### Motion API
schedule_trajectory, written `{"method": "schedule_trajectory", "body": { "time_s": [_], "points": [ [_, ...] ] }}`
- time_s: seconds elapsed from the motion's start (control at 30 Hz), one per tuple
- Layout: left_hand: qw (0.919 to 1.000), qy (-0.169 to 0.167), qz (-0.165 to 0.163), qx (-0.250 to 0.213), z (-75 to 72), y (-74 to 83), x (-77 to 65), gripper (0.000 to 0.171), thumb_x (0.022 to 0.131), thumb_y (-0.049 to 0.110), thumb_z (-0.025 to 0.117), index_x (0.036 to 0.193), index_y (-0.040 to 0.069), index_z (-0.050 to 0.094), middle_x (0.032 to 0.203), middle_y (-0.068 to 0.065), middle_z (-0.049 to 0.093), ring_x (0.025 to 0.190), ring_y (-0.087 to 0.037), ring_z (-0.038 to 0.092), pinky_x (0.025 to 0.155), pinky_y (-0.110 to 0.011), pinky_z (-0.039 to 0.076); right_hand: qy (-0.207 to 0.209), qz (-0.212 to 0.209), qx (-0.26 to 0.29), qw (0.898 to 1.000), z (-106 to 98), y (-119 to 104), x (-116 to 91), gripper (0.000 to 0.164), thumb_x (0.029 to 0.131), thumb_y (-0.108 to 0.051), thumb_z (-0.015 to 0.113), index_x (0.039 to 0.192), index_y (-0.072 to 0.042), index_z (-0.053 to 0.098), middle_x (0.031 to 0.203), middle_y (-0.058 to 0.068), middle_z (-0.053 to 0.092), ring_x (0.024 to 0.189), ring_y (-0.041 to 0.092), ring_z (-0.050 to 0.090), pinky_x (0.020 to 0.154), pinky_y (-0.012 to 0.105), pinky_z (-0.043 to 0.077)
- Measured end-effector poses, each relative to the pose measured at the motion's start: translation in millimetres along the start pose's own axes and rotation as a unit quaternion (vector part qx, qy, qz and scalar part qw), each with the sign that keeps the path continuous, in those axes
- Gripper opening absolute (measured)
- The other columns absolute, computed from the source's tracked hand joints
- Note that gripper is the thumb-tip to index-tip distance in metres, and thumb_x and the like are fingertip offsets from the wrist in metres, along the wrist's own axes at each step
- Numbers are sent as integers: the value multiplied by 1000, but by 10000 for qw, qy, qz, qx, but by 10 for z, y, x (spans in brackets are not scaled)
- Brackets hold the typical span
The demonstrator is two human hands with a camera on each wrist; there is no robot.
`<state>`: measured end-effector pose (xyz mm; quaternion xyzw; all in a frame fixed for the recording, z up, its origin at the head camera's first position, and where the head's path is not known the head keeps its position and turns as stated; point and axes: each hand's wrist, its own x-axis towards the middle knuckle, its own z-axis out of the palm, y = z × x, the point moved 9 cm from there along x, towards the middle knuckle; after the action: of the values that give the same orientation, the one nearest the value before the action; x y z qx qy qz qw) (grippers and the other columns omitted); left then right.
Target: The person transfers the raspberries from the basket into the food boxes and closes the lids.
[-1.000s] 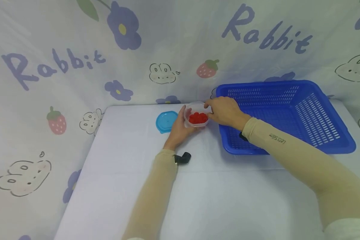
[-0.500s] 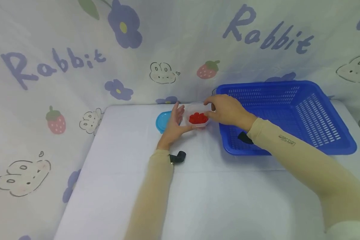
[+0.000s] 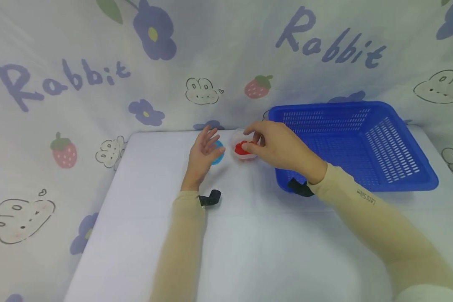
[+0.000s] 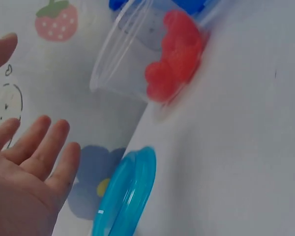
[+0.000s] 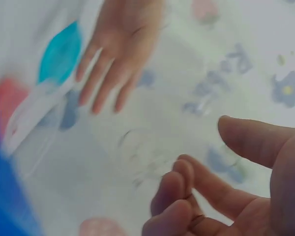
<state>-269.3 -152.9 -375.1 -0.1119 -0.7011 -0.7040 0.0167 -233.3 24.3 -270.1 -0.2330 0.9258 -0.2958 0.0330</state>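
Note:
A clear plastic container (image 3: 245, 157) sits near the table's back edge. Rounded red pieces (image 4: 177, 59) lie at its bottom; their kind is unclear. Left of it is a light-blue lid (image 4: 130, 189), partly hidden by my left hand (image 3: 201, 156) in the head view. That hand is raised with its fingers spread, apart from the container. My right hand (image 3: 283, 144) hovers over the container's right side and covers part of it in the head view. In the right wrist view, its fingers (image 5: 169, 196) are loosely bent and the thumb stands away, with nothing between them.
A large blue plastic basket (image 3: 328, 107) with slotted walls stands on the right of the white-covered table (image 3: 143, 218), just behind my right forearm. A printed curtain (image 3: 226, 50) hangs directly behind the table's back edge. Small black wrist mounts (image 3: 211, 198) stick out below the hands.
My left hand has let go of the container and moved left, over the lid. The right hand has come off the container's rim and its fingers have loosened. The container stays in place.

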Motion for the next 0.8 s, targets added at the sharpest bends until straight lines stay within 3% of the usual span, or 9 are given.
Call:
{"method": "schedule_trajectory", "body": {
  "time_s": [0.17, 0.3, 0.43, 0.57, 0.8],
  "points": [
    [9986, 463, 144, 206, -268, -12, -22, 64, 84, 2, 64, 140, 0, 34, 139, -19, 42, 128, -34, 39, 106, -47, 30, -97, -312, 176, 9993, 120, -275, -167, 35, 86, -38, 64, 113, -17, 63, 91, -5, 59, 81, 14, 54, 67, 27, 46],
    [9966, 797, 82, 188, -462, -136, -39, 59, 86, 5, 63, 140, 5, 38, 138, -13, 45, 127, -29, 42, 106, -42, 31, -128, -484, 457, 9977, 270, -358, -206, 35, 86, -37, 63, 113, -15, 62, 95, -5, 57, 85, 13, 54, 73, 25, 45],
    [9952, 954, 53, 199, -548, -210, -51, 57, 87, 10, 64, 139, 11, 41, 137, -9, 47, 126, -25, 44, 104, -37, 34, -151, -332, 733, 9966, 444, -299, -182, 36, 86, -37, 63, 114, -14, 61, 95, -4, 57, 86, 14, 54, 73, 25, 46],
    [9928, 1182, 26, 183, -625, -240, -54, 55, 88, 12, 64, 138, 10, 42, 136, -9, 48, 125, -24, 45, 103, -35, 36, -108, -78, 932, 9956, 623, -240, -135, 39, 87, -37, 63, 118, -13, 59, 97, -2, 59, 89, 16, 55, 72, 27, 47],
    [9847, 1711, -291, 127, -735, -376, -58, 52, 89, 11, 61, 138, 8, 42, 133, -10, 50, 122, -20, 48, 101, -30, 38, 180, 117, 784, 9967, 934, -240, 12, 45, 86, -38, 62, 122, -12, 57, 110, 3, 57, 101, 17, 53, 82, 31, 48]
  ]
}}
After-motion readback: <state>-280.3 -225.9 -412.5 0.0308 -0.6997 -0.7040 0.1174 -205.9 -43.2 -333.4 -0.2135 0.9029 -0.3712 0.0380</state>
